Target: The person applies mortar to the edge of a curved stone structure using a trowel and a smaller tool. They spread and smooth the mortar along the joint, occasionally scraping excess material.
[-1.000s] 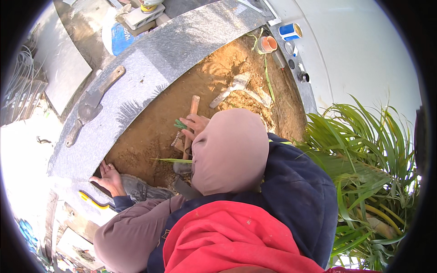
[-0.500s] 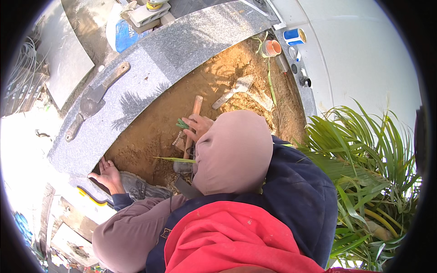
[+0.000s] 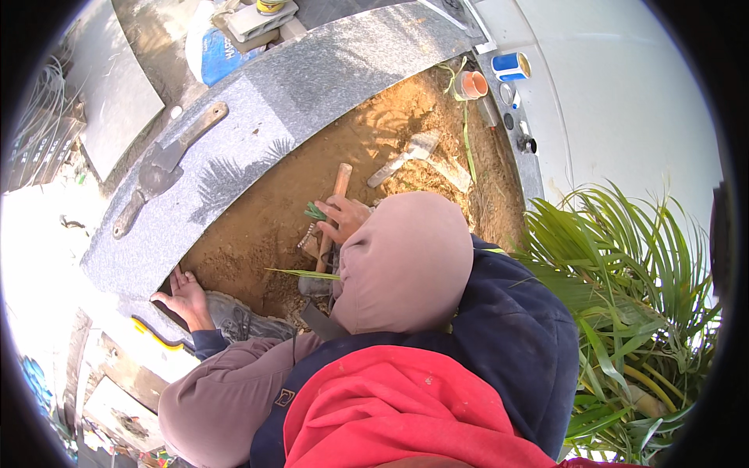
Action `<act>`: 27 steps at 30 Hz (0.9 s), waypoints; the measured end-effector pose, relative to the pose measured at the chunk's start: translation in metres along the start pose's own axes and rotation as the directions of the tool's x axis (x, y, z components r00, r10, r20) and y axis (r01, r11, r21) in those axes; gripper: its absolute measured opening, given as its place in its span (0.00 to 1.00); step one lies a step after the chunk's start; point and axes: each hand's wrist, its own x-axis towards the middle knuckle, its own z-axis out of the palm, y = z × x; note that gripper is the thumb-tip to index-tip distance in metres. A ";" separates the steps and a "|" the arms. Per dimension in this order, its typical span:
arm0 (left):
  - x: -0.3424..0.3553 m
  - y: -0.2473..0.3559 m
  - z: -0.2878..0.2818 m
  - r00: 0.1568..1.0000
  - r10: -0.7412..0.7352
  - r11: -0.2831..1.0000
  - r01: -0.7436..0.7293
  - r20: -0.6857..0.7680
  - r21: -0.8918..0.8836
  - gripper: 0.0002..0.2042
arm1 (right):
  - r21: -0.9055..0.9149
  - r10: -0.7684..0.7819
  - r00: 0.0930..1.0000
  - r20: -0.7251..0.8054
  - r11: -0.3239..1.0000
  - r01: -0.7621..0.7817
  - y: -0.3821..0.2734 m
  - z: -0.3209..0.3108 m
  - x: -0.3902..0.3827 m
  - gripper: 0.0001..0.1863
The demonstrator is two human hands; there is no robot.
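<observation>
My left hand (image 3: 185,299) is open at the lower left, palm up, its fingers reaching against the underside edge of the speckled grey slab (image 3: 265,117). My right hand (image 3: 343,221), fingers apart and curved, rests over a wooden-handled tool (image 3: 340,181) lying on brown soil (image 3: 273,210), beside green strands (image 3: 314,209); its wrist is hidden by my pink sleeve. The tool's lower end is partly hidden. A pale Y-shaped piece (image 3: 421,152) lies in the soil beyond. Trowel-like tools (image 3: 160,171) lie on the slab.
An orange pipe end (image 3: 473,84), a blue-and-white can (image 3: 511,66) and small items stand along the right ledge by a white panel (image 3: 616,93). Palm fronds (image 3: 624,296) crowd the right. Beyond the slab are a blue sack (image 3: 222,54), grey blocks (image 3: 257,23) and a board (image 3: 109,93).
The scene has shifted slightly rightward in the view. My right hand and pink sleeve have moved a little to the right; my left hand stays at the slab's edge.
</observation>
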 end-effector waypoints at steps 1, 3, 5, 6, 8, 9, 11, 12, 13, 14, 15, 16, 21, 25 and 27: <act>0.000 0.000 0.001 1.000 0.000 1.000 0.000 -0.003 -0.003 0.58 | 0.003 0.002 1.000 0.000 1.000 -0.002 0.000 0.000 0.000 0.22; -0.001 0.000 0.003 1.000 0.001 1.000 -0.001 -0.007 -0.007 0.58 | 0.002 0.005 1.000 0.001 1.000 -0.005 0.000 -0.002 0.000 0.22; -0.001 -0.001 0.003 1.000 0.007 1.000 -0.007 -0.009 -0.006 0.58 | 0.001 0.004 1.000 -0.001 1.000 -0.004 0.001 -0.002 0.000 0.22; -0.001 -0.001 0.003 1.000 0.010 1.000 -0.010 -0.009 -0.007 0.58 | 0.002 0.002 1.000 -0.002 1.000 -0.002 0.001 -0.002 0.000 0.22; -0.002 -0.002 0.004 1.000 0.010 1.000 -0.010 -0.011 -0.009 0.58 | 0.001 0.002 1.000 -0.002 1.000 -0.002 0.002 -0.004 0.001 0.22; -0.003 -0.002 0.004 1.000 0.010 1.000 -0.010 -0.013 -0.011 0.58 | 0.000 0.001 1.000 0.001 1.000 -0.001 0.002 -0.004 0.002 0.22; -0.001 -0.002 0.000 1.000 0.006 1.000 -0.006 0.012 -0.011 0.59 | 0.000 -0.005 1.000 0.005 1.000 0.005 0.003 -0.004 0.003 0.22; -0.001 -0.002 -0.002 1.000 0.006 1.000 -0.006 0.023 -0.012 0.59 | 0.002 -0.007 1.000 0.007 1.000 0.007 0.003 -0.005 0.004 0.22; -0.001 -0.003 -0.003 1.000 0.001 1.000 0.000 0.023 -0.015 0.60 | -0.001 -0.011 1.000 0.012 1.000 0.011 0.004 -0.005 0.005 0.22; 0.001 -0.006 -0.002 1.000 -0.006 1.000 0.006 0.020 -0.012 0.61 | -0.001 -0.003 1.000 0.015 1.000 0.003 0.004 -0.007 0.004 0.22; 0.001 -0.002 -0.004 1.000 0.006 1.000 -0.006 0.014 -0.009 0.61 | 0.007 -0.010 1.000 0.016 1.000 0.010 0.004 -0.005 0.007 0.22; 0.004 -0.001 -0.007 0.999 0.017 1.000 -0.017 0.029 0.002 0.63 | 0.013 -0.014 1.000 0.011 1.000 0.014 0.005 -0.005 0.009 0.22; -0.002 -0.002 0.004 1.000 0.015 0.999 -0.016 0.028 0.037 0.63 | 0.044 0.013 1.000 0.015 0.999 -0.014 0.001 -0.005 0.005 0.22; -0.009 0.000 0.009 0.999 0.044 0.998 -0.045 0.012 0.038 0.63 | 0.253 0.077 0.990 -0.121 0.966 -0.044 0.018 0.006 0.023 0.25; -0.003 0.001 0.004 0.999 0.039 0.999 -0.039 0.009 0.037 0.63 | 0.309 0.202 0.934 -0.294 0.945 -0.108 0.033 -0.006 0.055 0.26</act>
